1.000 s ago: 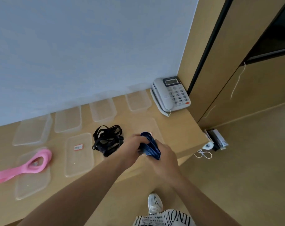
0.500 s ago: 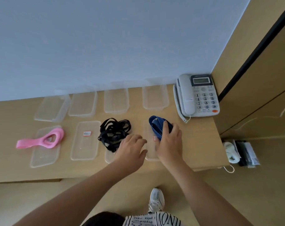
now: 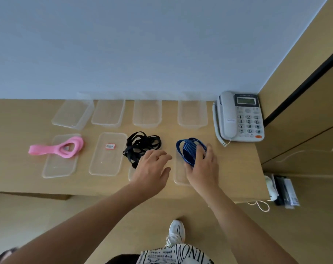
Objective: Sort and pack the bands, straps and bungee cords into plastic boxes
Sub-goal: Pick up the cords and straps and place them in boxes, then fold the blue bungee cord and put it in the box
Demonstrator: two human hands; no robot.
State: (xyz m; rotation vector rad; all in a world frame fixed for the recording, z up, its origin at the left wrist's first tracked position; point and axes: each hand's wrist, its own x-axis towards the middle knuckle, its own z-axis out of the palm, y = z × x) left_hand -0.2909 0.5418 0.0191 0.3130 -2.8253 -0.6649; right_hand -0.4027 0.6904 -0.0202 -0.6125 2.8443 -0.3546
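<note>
Your right hand (image 3: 202, 165) curls around the coiled, ribbed blue elastic band (image 3: 190, 150), which sits on a flat clear plastic lid (image 3: 179, 176) at the desk's (image 3: 19, 119) right end. Your left hand (image 3: 152, 168) hovers with relaxed fingers, holding nothing, just beside the tangled black straps (image 3: 141, 144).
</note>
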